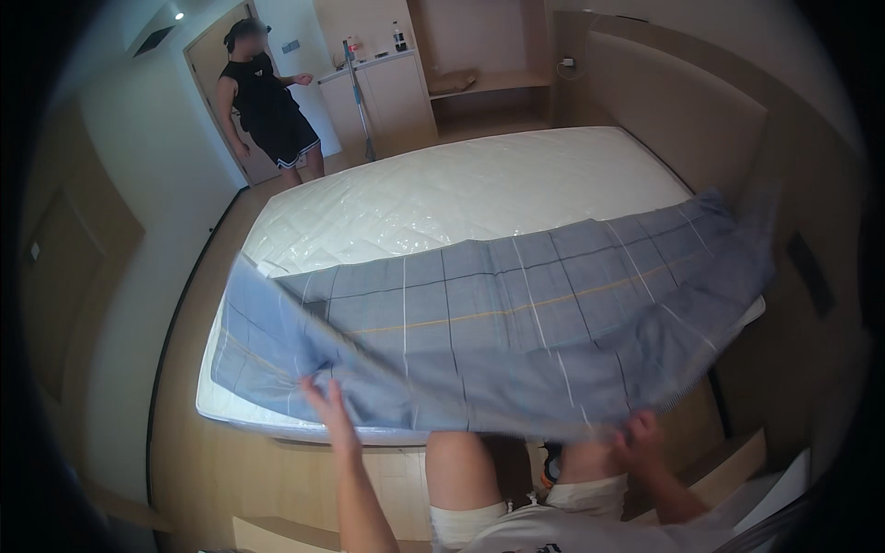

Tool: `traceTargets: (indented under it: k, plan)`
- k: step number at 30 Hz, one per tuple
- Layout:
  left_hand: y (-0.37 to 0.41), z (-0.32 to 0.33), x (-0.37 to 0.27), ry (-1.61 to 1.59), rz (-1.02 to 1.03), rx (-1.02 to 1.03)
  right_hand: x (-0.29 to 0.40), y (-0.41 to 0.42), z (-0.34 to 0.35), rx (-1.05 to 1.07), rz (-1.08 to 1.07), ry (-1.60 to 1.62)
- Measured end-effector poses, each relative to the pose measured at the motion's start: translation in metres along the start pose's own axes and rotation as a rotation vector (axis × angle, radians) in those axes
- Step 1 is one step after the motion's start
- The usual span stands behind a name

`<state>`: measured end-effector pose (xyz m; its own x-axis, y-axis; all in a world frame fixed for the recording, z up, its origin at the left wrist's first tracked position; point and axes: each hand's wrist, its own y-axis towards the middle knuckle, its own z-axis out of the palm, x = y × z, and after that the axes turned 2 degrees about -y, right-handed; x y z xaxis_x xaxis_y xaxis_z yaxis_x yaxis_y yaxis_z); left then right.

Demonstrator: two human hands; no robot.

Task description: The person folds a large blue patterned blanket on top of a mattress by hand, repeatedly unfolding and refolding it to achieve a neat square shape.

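Note:
A blue-grey plaid bed sheet [477, 311] lies spread over the near side of a white quilted mattress [442, 186], which looks wrapped in clear plastic. The sheet's left part is folded over and blurred by motion, and its right end is lifted near the headboard. My left hand [330, 401] is at the sheet's near left part with fingers apart; whether it grips the cloth is unclear. My right hand [637, 439] is closed on the sheet's near edge, above my right knee.
A person [263, 104] in dark clothes stands beyond the mattress's far left corner. A mop [359, 104] leans on a cabinet [380, 97] with bottles on top. The padded headboard [677, 104] stands at the right. Pale boards [290, 536] lie near my legs.

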<state>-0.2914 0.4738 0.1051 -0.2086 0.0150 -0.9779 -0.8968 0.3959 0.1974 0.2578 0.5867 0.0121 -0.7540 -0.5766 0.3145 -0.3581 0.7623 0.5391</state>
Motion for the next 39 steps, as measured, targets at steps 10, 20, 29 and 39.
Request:
traceTargets:
  k: [10,20,29,39]
  plan:
    - [-0.007,-0.206,-0.041,-0.602,-0.271,-0.208,-0.159,-0.032,-0.169,-0.55,0.962,1.635]
    - [-0.129,-0.343,-0.072,-0.813,-0.47,-0.586,-0.09,-0.11,-0.174,-0.736,1.076,1.365]
    - [0.164,-0.322,-0.157,-0.989,0.197,0.353,-0.115,0.21,-0.157,-0.638,0.603,1.762]
    - [0.082,-0.369,-0.071,-1.133,-0.021,-0.184,-0.08,0.073,-0.17,-0.899,0.681,1.615]
